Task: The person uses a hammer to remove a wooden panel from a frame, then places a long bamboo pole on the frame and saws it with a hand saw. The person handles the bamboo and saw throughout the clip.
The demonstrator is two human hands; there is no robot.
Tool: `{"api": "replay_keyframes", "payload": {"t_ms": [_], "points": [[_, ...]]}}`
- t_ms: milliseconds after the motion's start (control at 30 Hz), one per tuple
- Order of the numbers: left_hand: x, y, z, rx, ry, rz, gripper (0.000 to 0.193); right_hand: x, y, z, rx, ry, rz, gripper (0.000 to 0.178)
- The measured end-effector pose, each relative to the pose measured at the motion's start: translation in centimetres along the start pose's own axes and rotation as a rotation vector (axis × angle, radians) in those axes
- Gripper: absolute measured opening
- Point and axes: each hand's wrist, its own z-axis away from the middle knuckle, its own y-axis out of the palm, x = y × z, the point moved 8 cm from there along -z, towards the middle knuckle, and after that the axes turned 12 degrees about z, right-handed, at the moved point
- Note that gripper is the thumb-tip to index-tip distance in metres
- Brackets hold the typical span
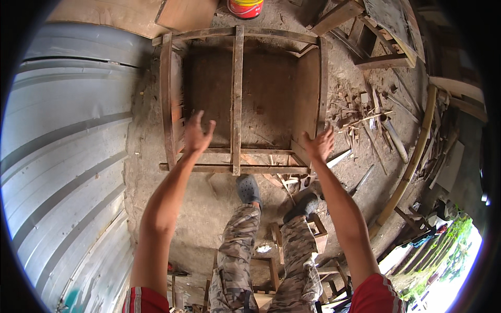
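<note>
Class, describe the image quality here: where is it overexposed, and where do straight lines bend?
Head view: daylight blows out the lower right corner; the corrugated metal sheet curves near the left rim; the wooden frame at centre looks sharp, evenly lit; black vignette rings the picture.

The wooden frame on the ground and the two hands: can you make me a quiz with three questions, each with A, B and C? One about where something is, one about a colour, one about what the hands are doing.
1. Where is the corrugated metal sheeting?
A. On the person's left
B. On the person's right
C. Inside the frame

2. What colour is the bucket beyond the wooden frame?
A. Blue and white
B. Red and yellow
C. Green

3. What state are the left hand and right hand in?
A. Both shut on a hammer
B. One holds a saw
C. Both open, holding nothing

Answers: 1 A, the sheeting fills the left side of the view. 2 B, its wall is red with a yellow band. 3 C, the fingers are spread and empty over the frame's near corners.
</note>
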Motion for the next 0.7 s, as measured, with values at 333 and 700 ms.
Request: {"api": "replay_keyframes", "payload": {"t_ms": [333, 700], "points": [[-4.9, 11.0, 0.1, 0.059, -0.459, 0.006, 0.073, -5.4, 12.6, -4.5, 0.217, -0.094, -0.906, 0.06], [-10.5, 10.0, 2.0, 0.031, -0.109, -0.069, 0.046, -9.9, 9.5, 2.3, 0.2, 0.027, -1.256, 0.044]]}}
